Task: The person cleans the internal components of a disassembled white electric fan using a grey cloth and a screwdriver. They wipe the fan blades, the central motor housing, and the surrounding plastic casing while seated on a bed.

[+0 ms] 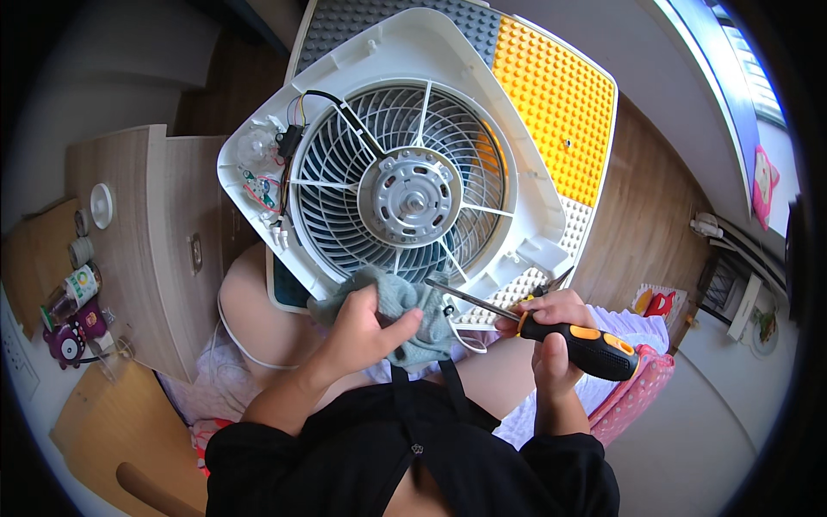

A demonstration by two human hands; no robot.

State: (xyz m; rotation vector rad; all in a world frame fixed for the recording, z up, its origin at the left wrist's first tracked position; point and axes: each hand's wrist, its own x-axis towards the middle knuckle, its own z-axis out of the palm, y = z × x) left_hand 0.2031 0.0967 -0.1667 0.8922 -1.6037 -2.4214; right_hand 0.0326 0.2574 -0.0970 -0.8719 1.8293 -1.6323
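A grey-green cloth (392,289) is bunched in my left hand (366,336), against the near edge of an opened white fan housing (413,39). My right hand (556,345) is wrapped round a screwdriver (594,351) with a black and orange handle. Its metal shaft slants up to the left, and the tip lies at the cloth. Inside the housing, a round silver motor (413,202) sits in the middle of a spoked grille. Thin wires and a small circuit board (260,188) show in the housing's left corner.
Beneath the housing is a table topped with grey, yellow (551,112) and white studded plates. A small screw-like piece (567,143) lies on the yellow part. Left stands a wooden cabinet (185,258); a pink dotted cloth (633,392) hangs at my right. A white cord (250,353) loops over my leg.
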